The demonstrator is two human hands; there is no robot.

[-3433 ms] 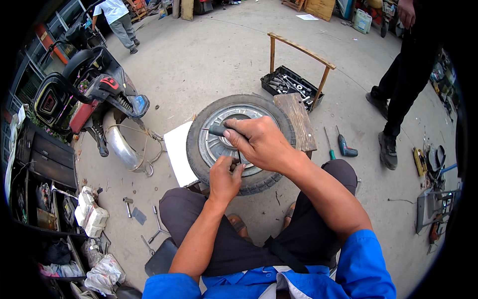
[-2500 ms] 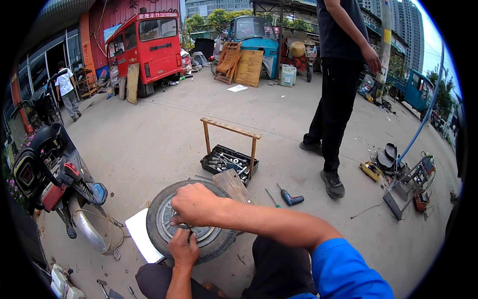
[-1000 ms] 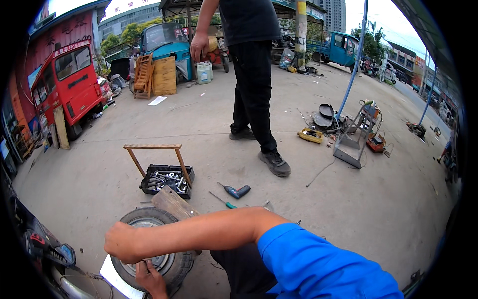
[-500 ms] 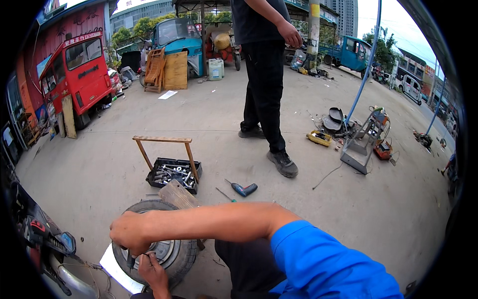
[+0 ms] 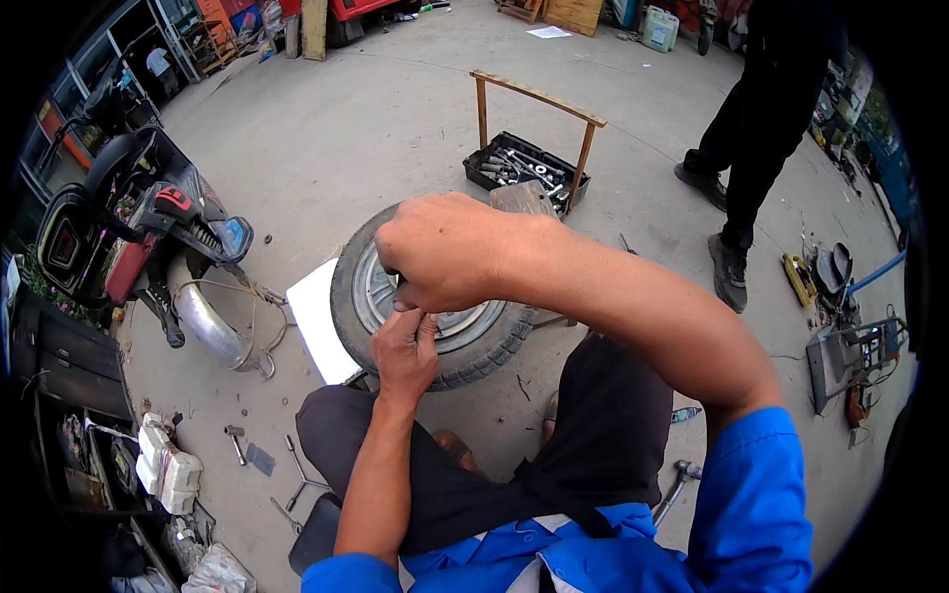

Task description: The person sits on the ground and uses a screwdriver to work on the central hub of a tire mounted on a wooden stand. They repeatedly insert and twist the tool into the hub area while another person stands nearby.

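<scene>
Wheel (image 5: 467, 333) lies flat, no long axis, beneath left hand (image 5: 405, 353) and right hand (image 5: 457, 249); they come together above it; from here I cannot tell their grip or which is nearer.

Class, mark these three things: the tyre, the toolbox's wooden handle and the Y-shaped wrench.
Tyre (image 5: 474, 363): head view, on its lower rubber.
Wooden handle (image 5: 539, 96): head view, middle of its crossbar.
Y-shaped wrench (image 5: 304, 481): head view, where its three arms meet.

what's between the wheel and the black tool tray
In the head view, a wooden board shows between the wheel and the black tool tray.
</scene>
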